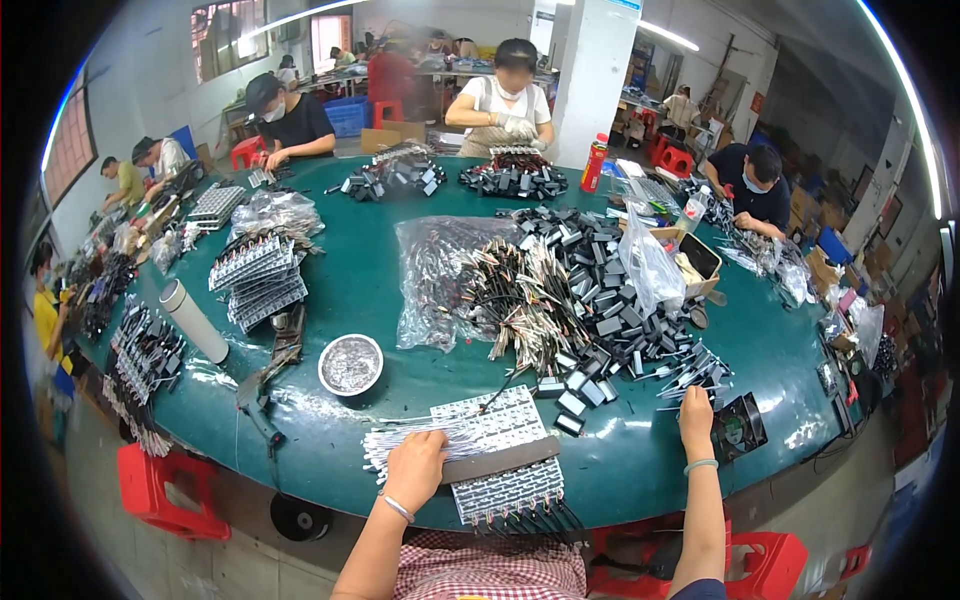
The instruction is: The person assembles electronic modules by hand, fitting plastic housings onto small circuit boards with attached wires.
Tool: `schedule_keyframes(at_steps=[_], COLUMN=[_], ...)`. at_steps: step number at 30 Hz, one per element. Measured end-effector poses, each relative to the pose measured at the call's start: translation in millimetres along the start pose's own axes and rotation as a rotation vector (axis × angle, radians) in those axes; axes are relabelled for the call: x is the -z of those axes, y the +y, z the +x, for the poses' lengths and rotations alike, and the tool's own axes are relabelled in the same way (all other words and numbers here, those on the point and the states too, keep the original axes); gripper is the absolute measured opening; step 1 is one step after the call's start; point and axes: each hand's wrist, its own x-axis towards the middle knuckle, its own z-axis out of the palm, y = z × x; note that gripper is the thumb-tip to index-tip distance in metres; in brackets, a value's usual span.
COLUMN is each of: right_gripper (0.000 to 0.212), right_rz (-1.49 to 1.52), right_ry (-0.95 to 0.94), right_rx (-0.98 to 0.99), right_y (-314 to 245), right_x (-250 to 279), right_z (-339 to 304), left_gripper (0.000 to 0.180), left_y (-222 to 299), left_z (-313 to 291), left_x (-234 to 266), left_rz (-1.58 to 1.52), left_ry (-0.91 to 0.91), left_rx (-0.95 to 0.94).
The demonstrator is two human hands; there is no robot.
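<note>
Circuit board panels (500,420) with rows of small boards lie at the table's near edge, and a dark flat bar (500,461) rests across them. White wires (415,440) fan over the panels' left side. My left hand (415,465) is closed at these wires, by the bar's left end; its fingertips are partly hidden. Black leads (525,518) hang from the near row of boards. To the right, my right hand (696,415) pinches at the near end of a loose pile of white wires (695,372).
Black rectangular cases (610,270) and bundled wires (530,300) heap mid-table. Around them are a metal bowl (350,364), a soldering iron-like tool (258,405), a pale flask (195,322), a black fan (740,428) and a red can (595,163). Several people work around the table.
</note>
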Motion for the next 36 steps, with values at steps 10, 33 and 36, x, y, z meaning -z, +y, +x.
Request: schedule_keyframes(at_steps=[10, 33, 36], right_gripper=[0.013, 0.013, 0.013], right_rz=[0.063, 1.014, 1.443], right_ry=[0.078, 0.058, 0.037], right_rx=[-0.152, -0.636, -0.512], right_y=[-23.4, -137.4, -175.0], right_x=[6.0, 26.9, 73.0], right_z=[22.4, 39.0, 27.8], left_gripper=[0.009, 0.02, 0.017], left_y=[1.0, 32.1, 63.5], left_z=[11.7, 31.1, 33.1], left_x=[11.2, 31.6, 40.4], left_rz=[-0.18, -0.412, -0.516], left_ry=[0.084, 0.122, 0.039], left_rx=[0.027, -0.14, -0.132])
